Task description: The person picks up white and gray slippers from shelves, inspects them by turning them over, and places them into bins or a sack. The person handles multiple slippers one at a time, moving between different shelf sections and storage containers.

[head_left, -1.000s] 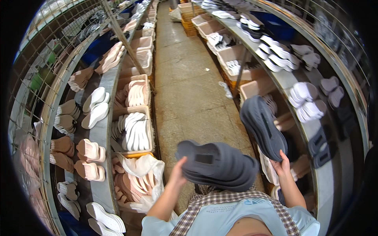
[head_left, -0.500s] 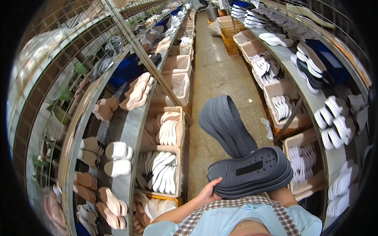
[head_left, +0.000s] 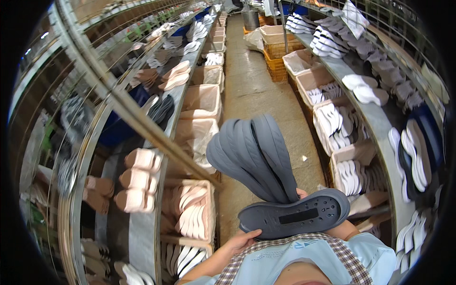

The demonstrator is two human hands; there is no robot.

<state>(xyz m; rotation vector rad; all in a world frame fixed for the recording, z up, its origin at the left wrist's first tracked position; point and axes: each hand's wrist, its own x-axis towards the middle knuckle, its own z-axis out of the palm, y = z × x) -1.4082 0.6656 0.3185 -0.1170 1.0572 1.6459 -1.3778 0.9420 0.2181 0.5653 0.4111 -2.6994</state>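
left hand [head_left: 243, 240]: fingers curled under the near end of a flat dark grey sole [head_left: 294, 219], gripping it | right hand [head_left: 302, 194]: mostly hidden, grip cannot be told, behind a fanned stack of grey soles [head_left: 254, 154] standing upright above the flat one | position: chest-high over the aisle floor [head_left: 251, 90], between shelf racks [head_left: 142, 156]

Even overhead light, soft glare on the grey concrete aisle floor [head_left: 251, 90] toward 12 o'clock, heavy fisheye bending at the rim, black vignette corners, dim blurred metal wire racks [head_left: 61, 142] at 9 o'clock.
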